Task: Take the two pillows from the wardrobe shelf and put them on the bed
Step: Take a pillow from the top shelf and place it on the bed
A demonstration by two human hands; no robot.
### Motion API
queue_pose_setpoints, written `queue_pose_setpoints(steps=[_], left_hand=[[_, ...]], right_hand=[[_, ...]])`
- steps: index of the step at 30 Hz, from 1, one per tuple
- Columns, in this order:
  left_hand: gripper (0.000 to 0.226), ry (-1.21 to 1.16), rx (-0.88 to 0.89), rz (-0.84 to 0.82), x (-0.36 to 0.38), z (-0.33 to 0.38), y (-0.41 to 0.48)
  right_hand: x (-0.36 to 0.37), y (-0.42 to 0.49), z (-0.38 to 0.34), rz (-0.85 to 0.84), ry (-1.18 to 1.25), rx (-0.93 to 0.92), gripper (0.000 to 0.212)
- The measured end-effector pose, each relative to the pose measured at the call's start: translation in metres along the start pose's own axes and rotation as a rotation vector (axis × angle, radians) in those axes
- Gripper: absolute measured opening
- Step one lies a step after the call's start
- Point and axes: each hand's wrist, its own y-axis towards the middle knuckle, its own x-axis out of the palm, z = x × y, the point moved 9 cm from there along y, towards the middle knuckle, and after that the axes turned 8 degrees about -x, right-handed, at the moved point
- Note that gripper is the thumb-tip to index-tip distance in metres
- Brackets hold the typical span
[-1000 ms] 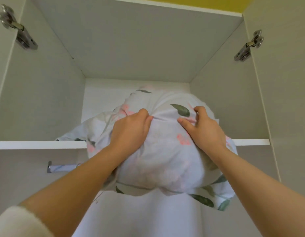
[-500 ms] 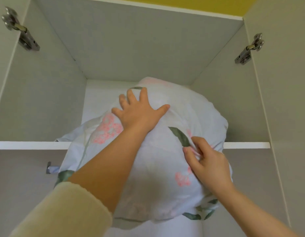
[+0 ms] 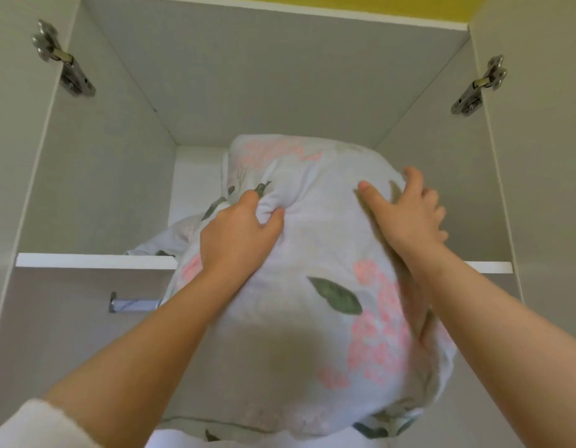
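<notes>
Head view, sole camera. Pillow [image 3: 312, 286], floral case, lay half out of the wardrobe's top compartment: the upper end was over the shelf [image 3: 96, 260] and the lower bulk hung past the shelf's front edge toward the camera. Left hand [image 3: 238, 234] was closed tight, fingers bunching a fold of the case near the pillow's upper left. Right hand [image 3: 406, 215] clasped the upper right side, thumb pressed on the front face and fingers hooked round the far edge. More floral cloth [image 3: 170, 234] lay on the shelf just behind the left hand; could not tell whether it was the second pillow or slack from this case. Rail [image 3: 134, 303] showed below the shelf, hinges [image 3: 65, 69] on both side walls. Bed not in view. Judgement: first pillow mid-extraction, second not yet handled. Risks: the left hand held cloth only, not filling, so the case could stretch or slip and drop that side. Most of the weight already overhung, so the pillow could tip out faster than intended. The cloth behind touched the pillow and could be dragged off the shelf with it.
</notes>
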Motion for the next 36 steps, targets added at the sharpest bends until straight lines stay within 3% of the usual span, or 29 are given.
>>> queue_pose_setpoints(steps=[2,4,6,8,11,16,24,29,36], left_hand=[[0.031,-0.046,-0.045,0.055,-0.014,-0.014,-0.01],[0.053,-0.126,-0.147,0.054,-0.018,-0.026,-0.009],[0.087,-0.223,-0.261,-0.078,-0.005,-0.029,-0.002],[0.096,-0.205,-0.278,-0.21,0.012,-0.019,0.003],[0.072,-0.116,-0.205,-0.23,0.022,-0.006,0.002],[0.037,-0.266,-0.078,-0.004,-0.002,0.0,-0.021],[0.037,-0.515,-0.017,0.174,-0.022,-0.035,-0.081],[0.029,-0.566,-0.083,0.035,-0.006,-0.063,-0.109],[0.028,-0.508,-0.17,-0.297,0.047,-0.11,-0.187]], right_hand=[[0.004,0.002,0.002,-0.041,0.016,0.034,0.085],[0.011,-0.004,0.007,-0.071,0.035,0.061,0.088],[0.018,-0.011,0.015,-0.078,0.027,0.09,0.087],[0.02,-0.017,0.02,-0.049,0.011,0.101,0.085],[0.019,-0.021,0.024,0.003,0.06,0.063,0.077],[-0.005,-0.036,0.03,0.222,0.23,-0.038,0.027],[-0.029,-0.098,0.021,0.415,0.192,-0.156,0.043],[-0.032,-0.143,0.034,0.465,0.185,-0.143,0.05],[-0.013,-0.254,0.099,0.37,0.109,0.191,0.044]])
